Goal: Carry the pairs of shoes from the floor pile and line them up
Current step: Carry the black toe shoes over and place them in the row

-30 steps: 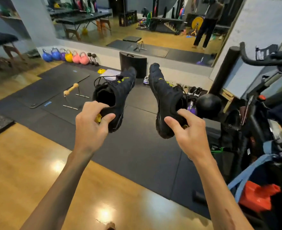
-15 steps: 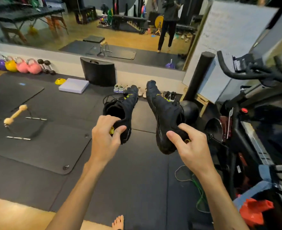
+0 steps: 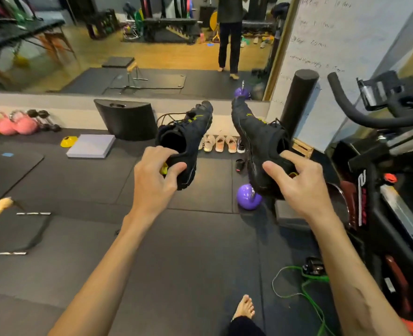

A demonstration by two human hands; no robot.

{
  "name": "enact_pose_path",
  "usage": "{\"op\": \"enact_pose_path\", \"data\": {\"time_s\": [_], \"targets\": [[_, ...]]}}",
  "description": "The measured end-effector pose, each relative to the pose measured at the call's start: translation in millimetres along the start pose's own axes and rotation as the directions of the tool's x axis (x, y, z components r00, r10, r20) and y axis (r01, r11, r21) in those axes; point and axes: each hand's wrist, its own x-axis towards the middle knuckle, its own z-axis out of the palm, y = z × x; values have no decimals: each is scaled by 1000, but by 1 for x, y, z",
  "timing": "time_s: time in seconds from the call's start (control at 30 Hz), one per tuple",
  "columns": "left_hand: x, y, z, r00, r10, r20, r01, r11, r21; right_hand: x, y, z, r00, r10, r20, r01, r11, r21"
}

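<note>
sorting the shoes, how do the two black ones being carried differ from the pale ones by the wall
The black shoes are dark with yellow accents and held in the air, one in each hand. The pale shoes are light-coloured and already stand side by side on the mat. Both sets point toward the wall.

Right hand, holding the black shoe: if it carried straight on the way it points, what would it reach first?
Probably the purple kettlebell on the mat, just below the black shoe in the right hand. Beyond it lie the row of light shoes and the wall. Depth is unclear, so the hand might pass above the kettlebell.
</note>
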Motion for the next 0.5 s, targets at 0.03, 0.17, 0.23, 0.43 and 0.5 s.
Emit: {"op": "enact_pose_path", "data": {"time_s": [0.03,0.17,0.23,0.43,0.5], "targets": [[16,-4,12,1000,1,18,-1,1000,9,19,11,-1,1000,4,-6,-4,1000,3],[74,-16,54,999,35,42,-38,996,79,96,39,-2,999,1,39,-2,999,48],[97,-19,78,999,22,27,-24,997,78,136,54,-4,998,-12,65,8,998,62],[157,-54,144,999,-39,18,38,997,66,230,112,13,996,50,76,-56,996,74],[180,-77,165,998,-49,40,46,997,66,260,134,29,995,94,44,-96,994,57]]}}
